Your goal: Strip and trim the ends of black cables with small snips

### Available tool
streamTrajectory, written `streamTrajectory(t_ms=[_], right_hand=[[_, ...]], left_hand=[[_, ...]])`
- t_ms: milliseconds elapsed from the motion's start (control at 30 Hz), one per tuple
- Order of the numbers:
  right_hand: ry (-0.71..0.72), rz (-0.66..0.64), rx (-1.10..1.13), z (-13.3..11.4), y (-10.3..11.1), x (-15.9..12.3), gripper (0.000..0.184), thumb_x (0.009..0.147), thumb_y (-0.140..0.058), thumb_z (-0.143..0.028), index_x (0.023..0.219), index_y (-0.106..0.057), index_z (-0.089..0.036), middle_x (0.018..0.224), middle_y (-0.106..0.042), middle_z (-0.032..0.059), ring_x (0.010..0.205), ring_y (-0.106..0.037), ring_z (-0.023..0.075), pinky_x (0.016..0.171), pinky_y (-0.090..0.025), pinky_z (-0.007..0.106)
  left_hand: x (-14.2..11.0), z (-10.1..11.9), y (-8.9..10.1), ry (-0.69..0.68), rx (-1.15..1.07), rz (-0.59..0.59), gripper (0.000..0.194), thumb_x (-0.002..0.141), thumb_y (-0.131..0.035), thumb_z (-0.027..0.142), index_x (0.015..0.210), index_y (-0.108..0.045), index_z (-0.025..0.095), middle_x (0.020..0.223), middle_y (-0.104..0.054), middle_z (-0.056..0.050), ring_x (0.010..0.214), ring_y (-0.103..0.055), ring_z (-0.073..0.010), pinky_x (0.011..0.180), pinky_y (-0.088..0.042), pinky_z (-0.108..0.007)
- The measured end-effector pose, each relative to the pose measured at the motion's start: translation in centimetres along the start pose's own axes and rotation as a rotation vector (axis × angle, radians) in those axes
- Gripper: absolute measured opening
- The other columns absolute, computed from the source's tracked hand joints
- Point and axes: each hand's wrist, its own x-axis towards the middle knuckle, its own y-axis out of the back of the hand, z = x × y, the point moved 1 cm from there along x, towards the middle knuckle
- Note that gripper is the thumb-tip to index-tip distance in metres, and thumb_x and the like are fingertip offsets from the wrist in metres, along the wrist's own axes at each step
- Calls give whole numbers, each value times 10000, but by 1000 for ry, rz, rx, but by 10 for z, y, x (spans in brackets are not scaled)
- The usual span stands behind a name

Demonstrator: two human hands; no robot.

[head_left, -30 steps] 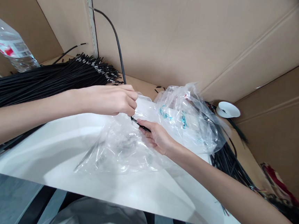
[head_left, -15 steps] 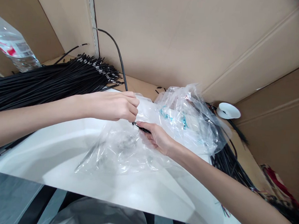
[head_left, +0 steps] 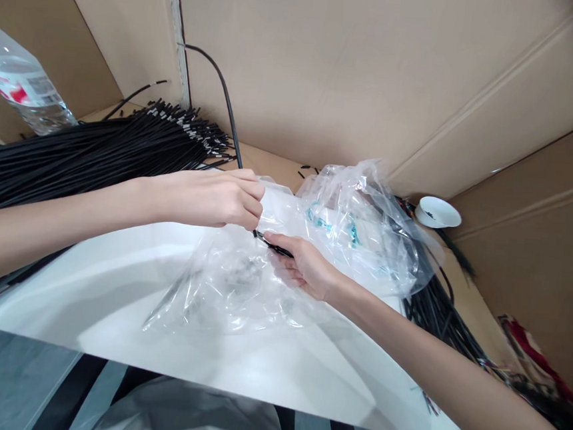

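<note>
My left hand (head_left: 238, 199) is closed on a black cable (head_left: 232, 116), whose long part arches up behind the fist and leans toward the cardboard. The cable's short end pokes out below the fingers. Just to the right, my right hand (head_left: 307, 264) grips a slim black-handled tool (head_left: 279, 248) with a metallic tip; its exact kind is hard to make out. That tip meets or nearly meets the cable end under my left fist. Beneath both hands lies a crumpled clear plastic bag (head_left: 230, 290) on a white sheet (head_left: 155, 337).
A thick bundle of black cables (head_left: 95, 158) spreads at the left, with a plastic bottle (head_left: 27, 85) behind it. More clear plastic (head_left: 365, 228) is heaped at the right, near a small white bowl (head_left: 437, 213) and other dark cables (head_left: 439, 309). Cardboard walls (head_left: 330, 65) enclose the back.
My left hand and the cable have shifted slightly left and up. The right hand has moved a little to the right, still gripping the tool.
</note>
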Motion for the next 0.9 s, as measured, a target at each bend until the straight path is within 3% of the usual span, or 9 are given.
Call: streamTrajectory(t_ms=[200,467,767,900], right_hand=[[47,5,-22,1,-2,2,385,948,-543,-375,632,-402,-205,534,-271,-74,433,-116,64,407,-75,262],[21,48,-23,3,-3,3,393,938,-544,-412,626,-418,-209,536,-244,-72,431,-129,70,408,-74,263],[10,62,-33,3,-2,-2,440,956,-519,-370,585,-344,-210,527,-202,-78,431,-109,64,403,-79,252],[0,65,8,2,-2,-2,443,964,-513,-401,588,-392,-201,530,-207,-79,434,-111,62,400,-85,242]], left_hand=[[1,1,2,-31,20,39,371,974,-423,12,817,-688,219,899,-732,-32,878,-580,-201,814,-353,-337],[0,0,0,35,-15,-29,395,1023,-374,100,882,-715,242,927,-736,-45,938,-599,-213,853,-370,-358],[-3,-7,-4,63,-145,97,339,1013,-464,157,895,-744,308,945,-742,-34,921,-619,-211,877,-396,-341],[-4,-9,-6,45,-115,121,367,1018,-440,146,889,-742,311,947,-748,-24,899,-626,-196,883,-407,-326]])
